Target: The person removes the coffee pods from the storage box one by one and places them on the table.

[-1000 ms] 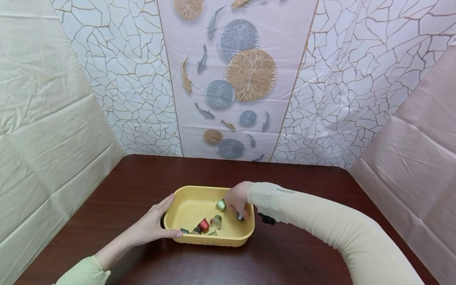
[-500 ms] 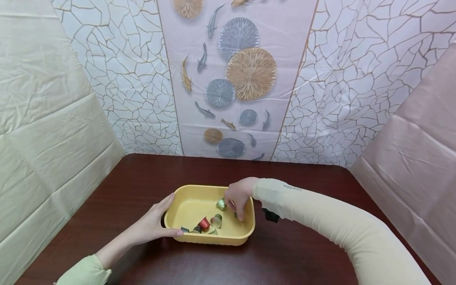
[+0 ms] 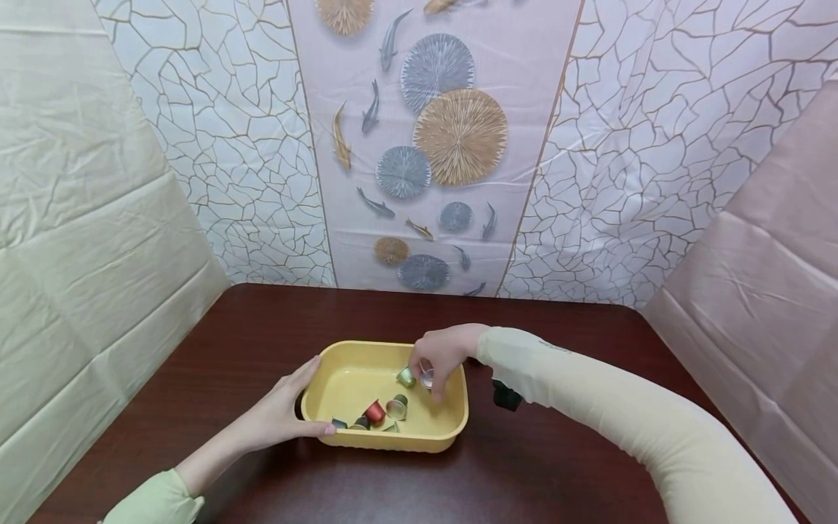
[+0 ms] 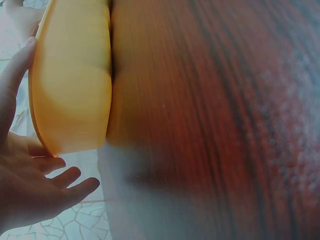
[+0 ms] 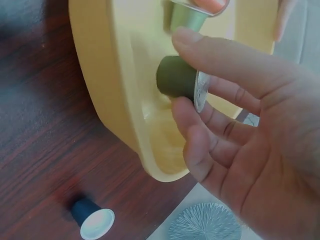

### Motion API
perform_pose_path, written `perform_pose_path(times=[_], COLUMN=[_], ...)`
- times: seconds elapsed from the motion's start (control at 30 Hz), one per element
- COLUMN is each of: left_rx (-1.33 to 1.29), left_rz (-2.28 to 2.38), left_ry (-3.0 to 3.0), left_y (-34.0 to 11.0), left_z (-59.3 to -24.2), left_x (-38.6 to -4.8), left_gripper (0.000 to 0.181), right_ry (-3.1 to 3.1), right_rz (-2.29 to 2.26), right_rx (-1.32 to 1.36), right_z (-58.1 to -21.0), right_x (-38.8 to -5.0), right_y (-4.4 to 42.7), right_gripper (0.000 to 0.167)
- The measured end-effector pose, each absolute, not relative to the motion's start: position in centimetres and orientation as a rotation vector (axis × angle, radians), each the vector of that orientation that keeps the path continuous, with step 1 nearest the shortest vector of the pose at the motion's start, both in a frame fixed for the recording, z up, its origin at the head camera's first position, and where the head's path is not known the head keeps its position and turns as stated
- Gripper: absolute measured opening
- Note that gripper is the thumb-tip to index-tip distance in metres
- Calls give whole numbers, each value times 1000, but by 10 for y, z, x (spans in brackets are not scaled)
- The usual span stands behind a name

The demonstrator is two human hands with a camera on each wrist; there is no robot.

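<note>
The dark green capsule (image 5: 175, 76) is now held higher than a moment ago, raised off the floor of the yellow bin (image 3: 353, 384) and so parted from the other capsules (image 3: 374, 413). Over the bin's right side, it is pinched between thumb and fingers of the right hand (image 3: 447, 351). The left rim is spanned by the left hand (image 3: 283, 409), its fingers spread. Outside, a black capsule (image 5: 90, 218) is seen on the dark wooden table (image 3: 262, 327), backed by a patterned cloth (image 3: 596, 211).
</note>
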State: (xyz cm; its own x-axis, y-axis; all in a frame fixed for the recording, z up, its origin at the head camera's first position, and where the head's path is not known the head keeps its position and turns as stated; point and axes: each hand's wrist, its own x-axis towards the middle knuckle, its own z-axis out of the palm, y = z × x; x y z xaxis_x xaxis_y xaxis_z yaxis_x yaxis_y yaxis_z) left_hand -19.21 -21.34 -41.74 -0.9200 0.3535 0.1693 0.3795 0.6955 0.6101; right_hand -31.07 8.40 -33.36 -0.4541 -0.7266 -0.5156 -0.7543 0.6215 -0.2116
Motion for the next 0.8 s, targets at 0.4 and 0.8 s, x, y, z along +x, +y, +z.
perform_pose_path(times=[0.4,0.8], left_rx=[-620,-628], left_rz=[-1041,-1042], left_ry=[-2854,-2854], left_y=[-214,-215], left_z=[-418,-417], left_x=[-193,-193], left_gripper=[115,115], right_ry=[2376,2550], right_rz=[-136,-373], right_rx=[-1218,-1304], right_z=[-332,-325], right_x=[-311,-305], right_y=[100,120], right_gripper=[28,30])
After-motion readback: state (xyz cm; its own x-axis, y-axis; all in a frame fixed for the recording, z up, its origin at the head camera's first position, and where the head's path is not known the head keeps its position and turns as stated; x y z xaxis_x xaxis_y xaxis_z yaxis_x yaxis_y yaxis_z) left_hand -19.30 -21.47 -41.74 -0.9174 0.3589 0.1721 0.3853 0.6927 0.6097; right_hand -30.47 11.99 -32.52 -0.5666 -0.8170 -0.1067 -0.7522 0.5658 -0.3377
